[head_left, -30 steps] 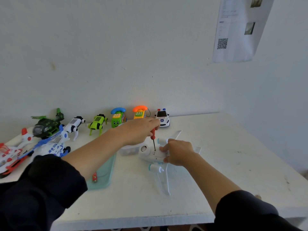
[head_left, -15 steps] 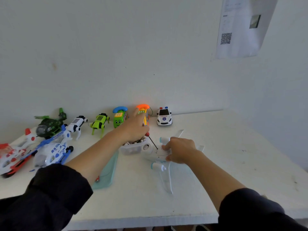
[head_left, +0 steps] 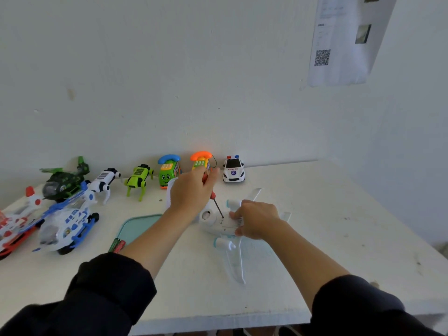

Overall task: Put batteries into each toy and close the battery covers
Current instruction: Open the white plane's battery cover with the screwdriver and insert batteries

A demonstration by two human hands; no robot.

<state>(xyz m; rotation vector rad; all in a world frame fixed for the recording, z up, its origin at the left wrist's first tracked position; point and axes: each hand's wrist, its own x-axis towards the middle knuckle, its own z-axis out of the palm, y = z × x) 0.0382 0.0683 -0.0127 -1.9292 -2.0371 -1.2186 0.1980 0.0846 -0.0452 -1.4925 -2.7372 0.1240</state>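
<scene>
Toy airplane [head_left: 224, 226]: white plastic, belly up near the middle of the worktop [head_left: 315, 214]; translucent wings spread toward and away from the camera, pale teal-tipped engine pods on both sides, round opening at the nose end facing left.
Battery cover: flat white panel on the upturned belly, partly hidden under the right hand; seated or loose, cannot tell.
Screwdriver [head_left: 216, 204]: red handle, thin dark shaft, tilted, tip down on the belly panel just left of the right hand.
Left hand [head_left: 192, 190]: raised above the plane's nose, fingers [head_left: 206, 174] curled round the red handle.
Right hand [head_left: 258, 220]: laid over the fuselage, fingers bent and pinching it at the panel's edge, holding the plane down.
Tray [head_left: 135, 226]: pale teal, flat, left of the plane, partly under the left forearm.
Spare screwdrivers [head_left: 117, 245]: one green-handled and one red-handled, at the tray's near corner.
Back row along the wall: green helicopter [head_left: 64, 179], white robot dog [head_left: 104, 179], lime robot dog [head_left: 139, 178], green phone toy [head_left: 169, 170], orange phone toy [head_left: 200, 160], police car [head_left: 233, 169].
Left edge: blue-and-white helicopter [head_left: 66, 224], red-and-white toy [head_left: 14, 219] beside it.
</scene>
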